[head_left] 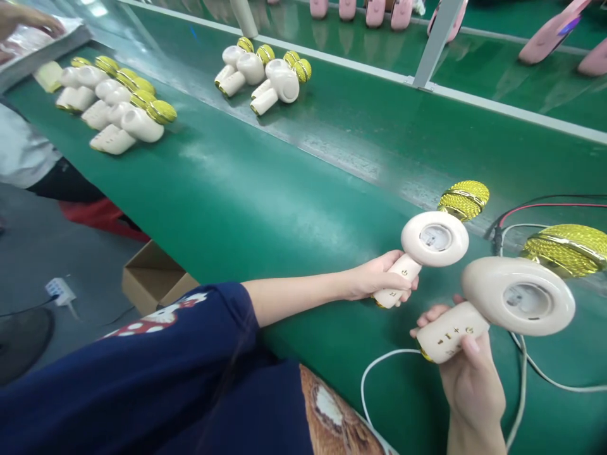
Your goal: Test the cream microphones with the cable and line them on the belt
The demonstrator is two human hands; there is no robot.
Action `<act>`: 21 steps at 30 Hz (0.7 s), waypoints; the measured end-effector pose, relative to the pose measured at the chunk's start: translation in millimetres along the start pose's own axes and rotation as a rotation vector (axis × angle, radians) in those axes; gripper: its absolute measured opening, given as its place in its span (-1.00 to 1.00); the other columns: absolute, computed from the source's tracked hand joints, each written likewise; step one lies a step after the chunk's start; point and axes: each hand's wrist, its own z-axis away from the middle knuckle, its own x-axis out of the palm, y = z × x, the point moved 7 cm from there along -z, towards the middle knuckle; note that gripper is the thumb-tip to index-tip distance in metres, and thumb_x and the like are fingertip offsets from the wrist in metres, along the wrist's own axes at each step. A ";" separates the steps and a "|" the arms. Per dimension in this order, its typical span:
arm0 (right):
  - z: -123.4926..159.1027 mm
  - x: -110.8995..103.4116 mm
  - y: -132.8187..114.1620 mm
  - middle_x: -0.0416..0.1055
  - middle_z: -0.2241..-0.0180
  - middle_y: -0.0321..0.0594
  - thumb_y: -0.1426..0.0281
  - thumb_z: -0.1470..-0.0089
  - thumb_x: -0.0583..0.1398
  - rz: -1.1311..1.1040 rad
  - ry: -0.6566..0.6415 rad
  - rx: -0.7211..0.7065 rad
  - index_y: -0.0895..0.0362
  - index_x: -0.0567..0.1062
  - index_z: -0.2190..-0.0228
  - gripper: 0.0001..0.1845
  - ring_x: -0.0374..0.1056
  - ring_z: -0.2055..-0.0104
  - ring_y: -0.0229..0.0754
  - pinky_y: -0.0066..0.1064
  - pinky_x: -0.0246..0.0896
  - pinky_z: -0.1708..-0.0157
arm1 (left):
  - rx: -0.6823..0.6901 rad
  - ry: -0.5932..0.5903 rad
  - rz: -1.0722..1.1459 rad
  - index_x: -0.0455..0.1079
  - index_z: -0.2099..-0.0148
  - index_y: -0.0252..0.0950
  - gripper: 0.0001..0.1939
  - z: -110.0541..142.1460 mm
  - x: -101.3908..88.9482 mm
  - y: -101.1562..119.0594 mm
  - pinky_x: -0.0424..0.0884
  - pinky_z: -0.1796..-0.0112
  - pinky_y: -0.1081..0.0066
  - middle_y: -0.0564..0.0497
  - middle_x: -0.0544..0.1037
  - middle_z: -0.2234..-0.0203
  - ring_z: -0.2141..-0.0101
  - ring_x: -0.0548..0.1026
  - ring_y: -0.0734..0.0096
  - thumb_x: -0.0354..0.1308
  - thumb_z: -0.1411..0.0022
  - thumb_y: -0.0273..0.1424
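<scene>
My left hand [379,281] is wrapped round the handle of a cream toy microphone [434,239] with a round speaker disc and a gold mesh head, held just above the green conveyor belt [265,202]. Closer to me, my right hand [467,373] grips the handle of a second identical microphone [519,296], thumb beside its button row. Both microphones point up and to the right.
White, red and black cables [521,379] trail over the belt at right. Two groups of the same microphones [118,104] [265,72] lie further up the belt. Another person's hand [28,22] works at top left. Pink devices [374,11] line the far belt. A cardboard box [152,278] sits on the floor.
</scene>
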 end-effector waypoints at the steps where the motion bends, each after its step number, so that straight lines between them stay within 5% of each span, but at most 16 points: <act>1: 0.2 -0.2 0.1 0.41 0.27 -0.19 0.21 -0.11 0.17 -0.001 -0.004 -0.002 -0.06 0.35 0.00 -0.61 0.40 0.27 -0.12 -0.21 0.48 0.36 | 0.004 0.008 -0.003 0.12 0.13 -0.27 -0.48 -0.7 -0.5 -0.2 0.30 0.54 0.48 0.10 0.40 0.40 0.53 0.40 0.55 0.34 0.06 -0.31; 11: -2.1 -8.5 -1.7 0.38 0.27 -0.20 0.24 -0.03 0.26 0.003 0.016 -0.024 -0.06 0.34 -0.02 -0.51 0.38 0.26 -0.14 -0.27 0.48 0.36 | -0.051 -0.127 0.098 0.15 0.09 -0.27 -0.42 -0.1 4.8 -3.9 0.42 0.36 0.33 0.02 0.42 0.25 0.34 0.48 0.39 0.38 0.12 -0.36; 16: -5.4 -9.9 -4.6 0.34 0.40 -0.26 0.35 0.03 0.25 -0.027 0.088 -0.026 0.02 0.39 0.10 -0.61 0.32 0.39 -0.18 -0.40 0.39 0.52 | -0.095 -0.101 0.123 0.18 0.10 -0.28 -0.47 2.1 4.7 -2.0 0.41 0.27 0.27 0.02 0.40 0.20 0.29 0.48 0.39 0.35 0.09 -0.44; 21: -5.6 -3.2 -1.6 0.35 0.35 -0.24 0.35 -0.02 0.23 0.003 0.030 0.004 0.00 0.36 0.06 -0.60 0.34 0.36 -0.17 -0.35 0.41 0.48 | -0.081 -0.061 0.144 0.16 0.12 -0.27 -0.48 3.4 3.5 2.6 0.41 0.27 0.26 0.02 0.40 0.19 0.29 0.49 0.38 0.35 0.10 -0.48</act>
